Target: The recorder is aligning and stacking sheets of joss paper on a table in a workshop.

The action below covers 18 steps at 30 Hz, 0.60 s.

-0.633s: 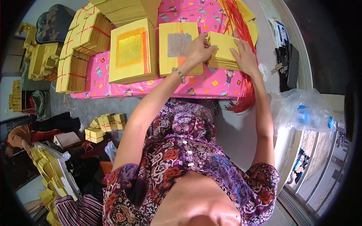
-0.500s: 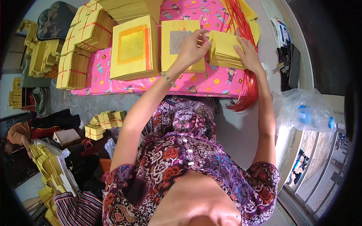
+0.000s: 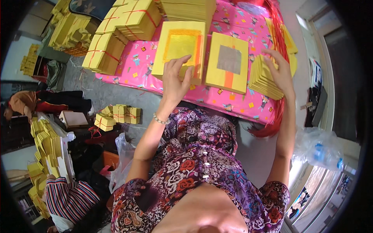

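While your left hand [image 3: 175,79] rests with loose, spread fingers on the gold-square paper stack [image 3: 181,49] near the top middle of the frame, your right hand [image 3: 280,72] curls around the fanned yellow sheets [image 3: 264,77] at the upper right. Between them lies the silver-square stack [image 3: 228,62] on the pink cloth [image 3: 140,70].
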Motion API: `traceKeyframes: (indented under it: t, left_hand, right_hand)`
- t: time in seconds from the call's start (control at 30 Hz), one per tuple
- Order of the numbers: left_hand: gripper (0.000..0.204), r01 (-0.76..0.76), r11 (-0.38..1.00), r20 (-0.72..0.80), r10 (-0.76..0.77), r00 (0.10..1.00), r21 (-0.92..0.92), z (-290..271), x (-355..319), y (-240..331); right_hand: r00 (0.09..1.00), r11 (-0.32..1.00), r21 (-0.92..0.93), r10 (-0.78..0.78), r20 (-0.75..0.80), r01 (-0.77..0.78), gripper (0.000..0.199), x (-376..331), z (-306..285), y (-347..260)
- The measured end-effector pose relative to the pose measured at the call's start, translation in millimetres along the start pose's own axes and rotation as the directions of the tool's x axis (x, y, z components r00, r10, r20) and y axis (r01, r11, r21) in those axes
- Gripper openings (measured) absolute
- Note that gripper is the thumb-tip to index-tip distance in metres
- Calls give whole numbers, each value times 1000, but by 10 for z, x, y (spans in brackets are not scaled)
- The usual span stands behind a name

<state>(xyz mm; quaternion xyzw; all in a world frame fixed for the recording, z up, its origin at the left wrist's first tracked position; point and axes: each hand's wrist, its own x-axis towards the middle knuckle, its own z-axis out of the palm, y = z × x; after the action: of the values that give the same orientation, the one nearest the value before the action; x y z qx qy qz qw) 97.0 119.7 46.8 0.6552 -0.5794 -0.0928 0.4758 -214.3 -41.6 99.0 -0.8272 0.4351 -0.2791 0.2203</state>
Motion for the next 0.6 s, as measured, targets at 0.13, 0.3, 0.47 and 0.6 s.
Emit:
traceKeyframes:
  t: [0.13,0.3,0.47,0.6]
  left_hand:
    - [35,56,995,-31,-53,998,81,-206,-3,-198]
    - [40,48,988,-90,-35,995,149,-393,-80,-513]
    - [49,131,985,-155,-113,981,109,-453,-79,-610]
    - [53,30,983,-46,-22,999,181,-554,-114,-551]
  right_hand:
    - [983,988,57,-146,114,140,27,375,556,-383]
    - [901,976,50,-216,376,213,26,563,1075,-991]
    - [800,889,4,-413,434,457,35,449,1240,-1135]
    - [775,871,-22,-424,469,490,41,262,1224,-1196]
